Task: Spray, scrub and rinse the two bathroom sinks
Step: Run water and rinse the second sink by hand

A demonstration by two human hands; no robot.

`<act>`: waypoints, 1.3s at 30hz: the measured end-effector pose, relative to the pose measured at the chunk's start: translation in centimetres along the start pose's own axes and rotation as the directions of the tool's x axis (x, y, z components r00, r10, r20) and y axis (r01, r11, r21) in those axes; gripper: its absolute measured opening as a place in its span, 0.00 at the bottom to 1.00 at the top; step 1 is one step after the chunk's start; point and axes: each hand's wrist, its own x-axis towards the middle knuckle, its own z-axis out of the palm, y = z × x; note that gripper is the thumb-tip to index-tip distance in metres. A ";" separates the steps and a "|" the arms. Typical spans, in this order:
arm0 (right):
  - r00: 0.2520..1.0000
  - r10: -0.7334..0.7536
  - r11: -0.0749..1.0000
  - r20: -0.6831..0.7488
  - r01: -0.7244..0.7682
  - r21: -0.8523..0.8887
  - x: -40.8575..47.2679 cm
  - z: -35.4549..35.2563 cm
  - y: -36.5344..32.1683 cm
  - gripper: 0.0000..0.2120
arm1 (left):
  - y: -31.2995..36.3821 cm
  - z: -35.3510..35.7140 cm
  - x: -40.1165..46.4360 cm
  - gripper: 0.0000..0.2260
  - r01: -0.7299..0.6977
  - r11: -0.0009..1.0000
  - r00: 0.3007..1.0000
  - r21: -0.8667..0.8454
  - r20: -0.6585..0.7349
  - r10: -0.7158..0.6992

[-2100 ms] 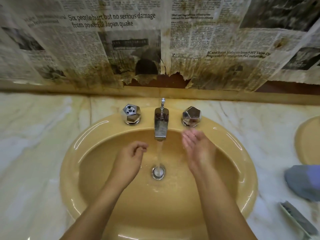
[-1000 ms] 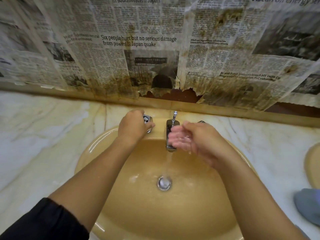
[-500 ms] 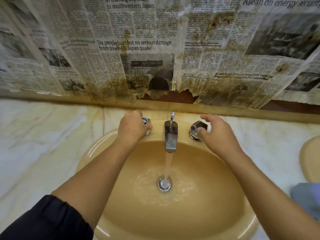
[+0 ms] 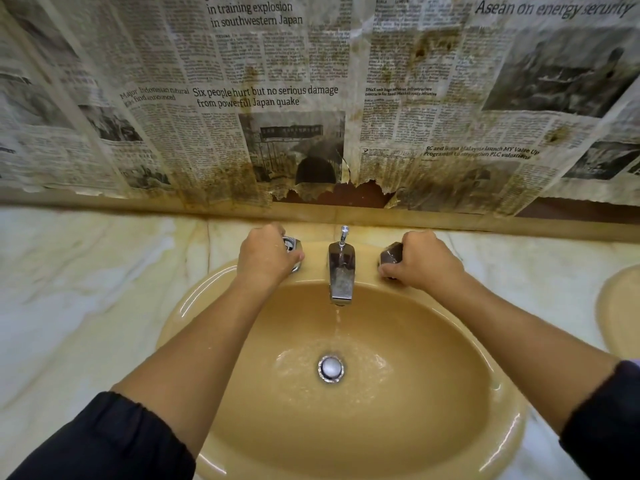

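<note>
Here, stained, torn newspaper sheets (image 4: 311, 98) fill the upper half of the frame above a pale veined marble counter (image 4: 86, 289); the oval mustard-yellow ceramic sink (image 4: 433, 393) sits in the lower centre, glossy and wet, so likely slippery but rigid; a second sink's rim (image 4: 620, 306) peeks in at the right edge; the left hand (image 4: 266, 256) curls over the left faceted chrome tap knob (image 4: 292, 245), and the right hand (image 4: 420, 261) grips the right faceted chrome knob (image 4: 390, 253); between them the chrome spout (image 4: 341, 271) lets a thin stream fall toward the round metal drain (image 4: 330, 368); the knobs look hard and slick, best grasped around their facets, judging by the rinse seemingly ending.
</note>
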 end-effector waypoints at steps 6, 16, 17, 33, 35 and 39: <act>0.965 0.214 0.960 -0.154 -0.179 0.215 -1.3 1.4 -2.0 0.14 | 0.3 0.0 -0.4 0.19 0.013 1.000 1.000 0.000 -0.022 -0.013; 0.999 0.049 0.999 0.009 -0.049 -0.024 -0.6 0.0 -0.3 0.24 | 0.4 0.1 -0.6 0.19 -0.002 1.000 1.000 -0.011 -0.031 0.002; 0.999 -0.005 0.998 0.037 0.007 -0.061 -0.3 -0.2 0.1 0.24 | 0.3 0.2 -0.5 0.19 -0.004 1.000 0.999 -0.012 -0.032 0.003; 1.000 0.000 1.000 0.029 -0.001 0.026 -1.9 1.0 0.4 0.32 | -0.7 1.0 -0.6 0.22 -0.011 1.000 1.000 -0.007 -0.022 0.010; 0.999 0.008 1.000 0.042 -0.009 0.026 -3.7 0.6 -0.1 0.39 | -0.7 0.8 -0.7 0.22 -0.016 1.000 1.000 -0.004 0.001 0.016; 0.996 0.072 0.972 -0.047 -0.060 0.228 -9.2 -1.1 -0.2 0.37 | -0.6 0.0 -1.1 0.17 -0.013 0.998 0.995 -0.065 0.094 0.019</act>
